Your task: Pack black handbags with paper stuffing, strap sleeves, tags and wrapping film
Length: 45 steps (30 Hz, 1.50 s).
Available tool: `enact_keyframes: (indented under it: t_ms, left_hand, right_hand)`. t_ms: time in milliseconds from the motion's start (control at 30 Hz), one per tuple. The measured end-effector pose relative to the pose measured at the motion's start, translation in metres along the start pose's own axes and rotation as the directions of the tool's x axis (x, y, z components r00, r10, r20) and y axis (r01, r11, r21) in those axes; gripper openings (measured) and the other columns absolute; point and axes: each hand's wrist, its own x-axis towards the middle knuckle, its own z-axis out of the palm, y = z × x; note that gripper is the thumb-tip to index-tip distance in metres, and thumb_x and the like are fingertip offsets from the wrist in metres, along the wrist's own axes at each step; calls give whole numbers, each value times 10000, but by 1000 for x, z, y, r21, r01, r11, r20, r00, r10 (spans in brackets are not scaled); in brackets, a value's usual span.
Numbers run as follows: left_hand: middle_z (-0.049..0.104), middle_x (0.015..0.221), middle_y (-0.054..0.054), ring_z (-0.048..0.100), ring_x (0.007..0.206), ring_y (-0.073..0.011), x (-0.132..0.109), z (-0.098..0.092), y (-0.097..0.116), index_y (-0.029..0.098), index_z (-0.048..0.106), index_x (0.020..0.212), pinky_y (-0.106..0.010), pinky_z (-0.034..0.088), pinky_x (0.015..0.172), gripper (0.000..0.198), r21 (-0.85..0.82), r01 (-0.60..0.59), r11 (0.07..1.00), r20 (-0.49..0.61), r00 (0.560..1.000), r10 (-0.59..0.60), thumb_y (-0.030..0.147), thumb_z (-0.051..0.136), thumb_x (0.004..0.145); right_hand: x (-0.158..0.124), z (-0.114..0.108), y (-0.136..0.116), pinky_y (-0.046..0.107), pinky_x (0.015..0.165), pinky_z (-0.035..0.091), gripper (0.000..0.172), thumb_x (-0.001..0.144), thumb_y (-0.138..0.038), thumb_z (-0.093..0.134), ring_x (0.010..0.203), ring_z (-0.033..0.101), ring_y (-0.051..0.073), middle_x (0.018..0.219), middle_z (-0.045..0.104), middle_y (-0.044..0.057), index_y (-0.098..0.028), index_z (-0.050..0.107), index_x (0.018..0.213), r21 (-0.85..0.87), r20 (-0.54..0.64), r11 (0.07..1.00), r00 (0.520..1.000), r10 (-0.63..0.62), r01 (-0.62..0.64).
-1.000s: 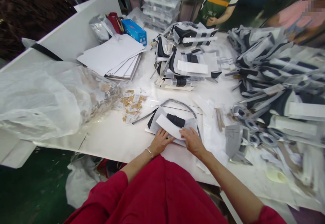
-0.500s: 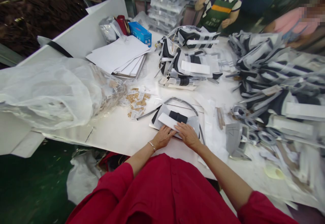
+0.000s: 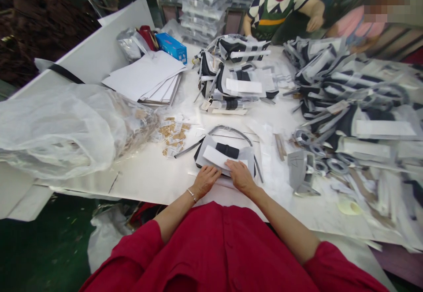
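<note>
A black handbag [image 3: 198, 154] lies on the table in front of me, covered with translucent grey wrapping and a white strip [image 3: 213, 156]. Its long grey-wrapped strap [image 3: 228, 129] arches away behind it. A black band [image 3: 227, 150] crosses the wrapping. At the bag's near left edge, my left hand [image 3: 205, 181] is closed with bent fingertips against it. My right hand [image 3: 240, 176] grips the near edge further right, thumb and fingers over the end of the white strip. What lies under the fingertips is partly hidden.
Brown tags [image 3: 173, 135] lie to the left, beside a large plastic bag [image 3: 66, 129]. White sheets [image 3: 145, 76] and a blue box [image 3: 172, 47] are further back. Wrapped handbags [image 3: 244, 84] stand behind; more [image 3: 370, 102] pile up right, near a tape dispenser [image 3: 300, 173]. Two people are across the table.
My hands have drawn back from the top of the white strip to the handbag's near edge. The view has shifted slightly. The person in the green apron has leaned down and moved their arms.
</note>
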Motion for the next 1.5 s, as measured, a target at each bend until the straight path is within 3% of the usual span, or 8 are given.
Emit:
enact_keyframes:
  t_ms: [400,600,833,900,1000,1067,1133,1500]
  left_hand:
    - [643,1025,-97,575,907,-209,7,-3,-9,161,505,1315,-341,441,801,376,8,-43,999,108,993,42,151,328,983]
    - [472,1445,-152,461,1311,-249,33,-16,-11,166,346,1452,-453,326,1084,485,87,-74,993,89,994,67,175,375,968]
    - [459,1475,-136,409,1379,-202,30,9,-28,147,357,1448,-414,331,1119,506,15,-74,997,138,988,71,120,359,942]
    - [472,1467,-125,415,1376,-208,31,10,-32,163,359,1449,-412,341,1113,511,-28,-65,997,130,989,68,140,399,940]
    - [483,1460,-117,439,1358,-225,35,6,-36,200,374,1441,-414,354,1095,512,-85,-53,995,130,989,64,208,476,940]
    - [483,1460,-111,448,1347,-237,38,1,-37,228,392,1430,-420,359,1086,522,-115,-54,992,134,988,69,278,533,931]
    - [485,1460,-100,455,1335,-252,41,-5,-37,245,414,1416,-423,366,1075,540,-137,-64,988,144,986,83,332,584,910]
    - [590,1319,-66,558,1143,-282,87,-37,-44,227,609,1110,-399,475,894,393,-154,-240,958,343,897,280,293,761,753]
  right_hand:
    - [5,4,-4,526,1107,269,566,840,-298,626,1319,446,319,1444,502,110,-273,485,1387,-82,-27,995,998,60,-62]
    - [2,6,-11,556,1122,237,502,858,-198,589,1340,425,318,1439,509,106,-257,524,1353,-93,-44,995,998,43,-47]
    - [-28,-7,-44,511,1116,327,291,900,-222,528,1253,521,259,1243,659,73,-279,664,1150,289,-169,955,979,117,-64]
    - [-49,3,-61,461,983,481,184,880,-313,571,1041,641,245,1031,725,60,-281,703,1005,593,-65,781,954,292,-198]
    - [-69,26,-80,379,680,587,195,797,-423,672,697,688,214,747,712,38,-228,667,816,827,425,85,718,552,-555]
    - [-67,40,-84,328,617,585,276,763,-447,718,655,695,194,750,713,58,-191,629,813,747,657,-384,514,551,-542]
    - [-56,48,-81,291,656,587,313,773,-452,725,711,712,177,818,723,92,-167,614,840,688,724,-621,419,548,-376]
    - [-13,63,-72,272,559,582,313,779,-431,726,603,695,189,655,692,89,-160,570,761,744,667,-647,243,705,-166]
